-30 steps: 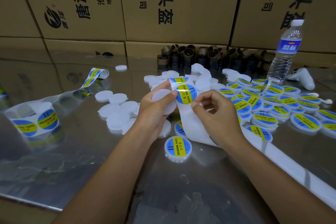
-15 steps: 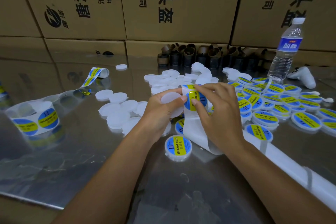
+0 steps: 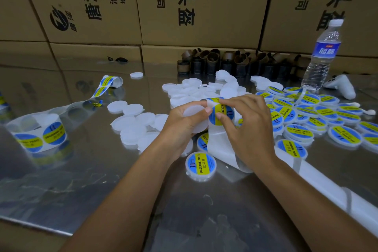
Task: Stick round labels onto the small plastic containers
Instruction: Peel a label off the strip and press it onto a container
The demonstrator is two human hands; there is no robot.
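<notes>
My left hand (image 3: 182, 127) grips a blank white round container (image 3: 194, 116) above the metal table. Its thumb presses the edge of a white backing strip (image 3: 223, 145). My right hand (image 3: 245, 127) pinches a round blue-and-yellow label (image 3: 222, 113) at the top of that strip, right beside the container. The strip runs down past my right wrist to the lower right. One labelled container (image 3: 201, 164) lies just below my hands. Blank containers (image 3: 133, 127) lie to the left, and several labelled ones (image 3: 319, 120) to the right.
A label roll (image 3: 41, 135) lies at the left, its strip trailing back to a curled end (image 3: 110, 82). A water bottle (image 3: 322, 55) and a white controller (image 3: 341, 88) stand at the right. Brown cardboard cores (image 3: 225, 61) line up before stacked boxes (image 3: 194, 4).
My right hand rose from below the label to over it and its fingers closed on the label. The strip's top folded down toward the container in my left hand.
</notes>
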